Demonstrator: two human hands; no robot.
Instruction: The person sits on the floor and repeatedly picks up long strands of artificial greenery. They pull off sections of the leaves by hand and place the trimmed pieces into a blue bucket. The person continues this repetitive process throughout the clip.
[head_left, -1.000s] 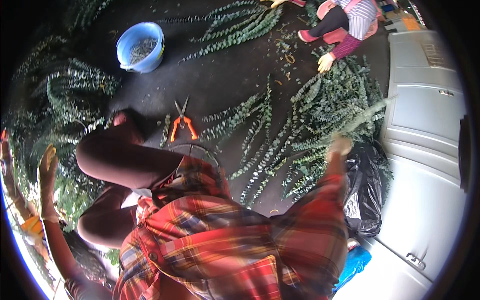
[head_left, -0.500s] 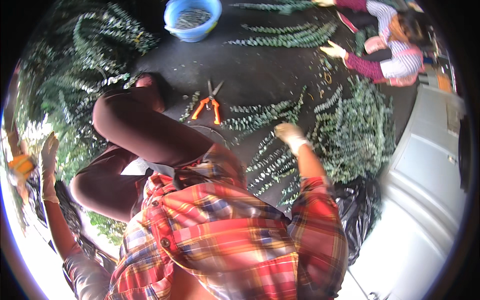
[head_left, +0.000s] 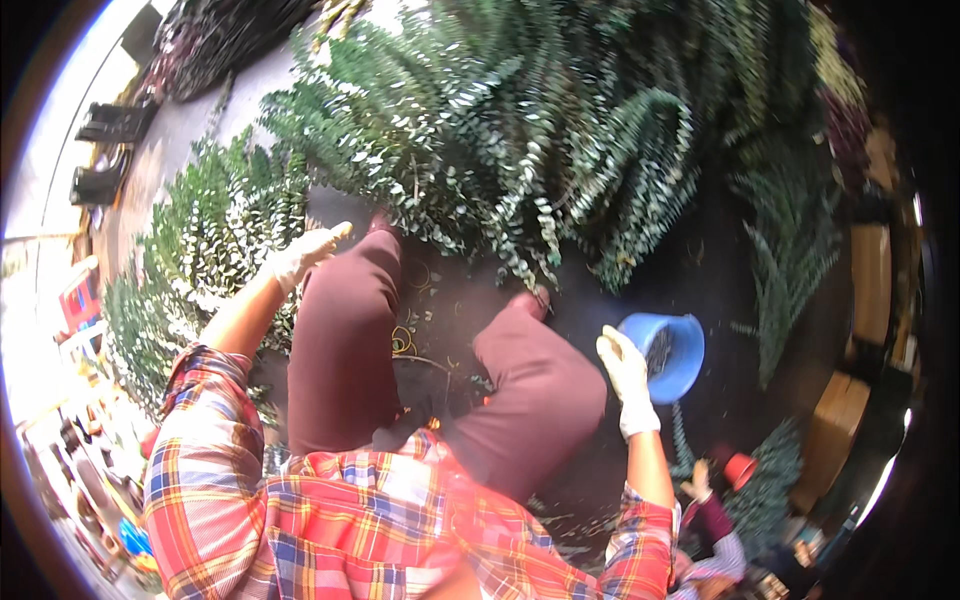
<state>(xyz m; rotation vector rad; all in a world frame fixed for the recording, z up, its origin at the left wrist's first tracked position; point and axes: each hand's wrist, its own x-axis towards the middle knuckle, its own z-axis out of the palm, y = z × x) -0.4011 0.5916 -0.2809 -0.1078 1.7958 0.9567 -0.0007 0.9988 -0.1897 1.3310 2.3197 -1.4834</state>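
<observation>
Leafy branches (head_left: 470, 150), left hand (head_left: 305, 252) nearby, right hand (head_left: 626, 372) beside blue bucket (head_left: 684, 352), all fingers released

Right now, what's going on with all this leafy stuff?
A person in a checked shirt sits facing leafy branches. Their gloved left hand is by their leg, their gloved right hand beside a blue bucket. Neither seems to hold anything. At lower right, another person's hand is near a red thing.

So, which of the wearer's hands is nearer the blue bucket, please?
The right hand, beside the bucket; the left hand is over by the foliage.
</observation>
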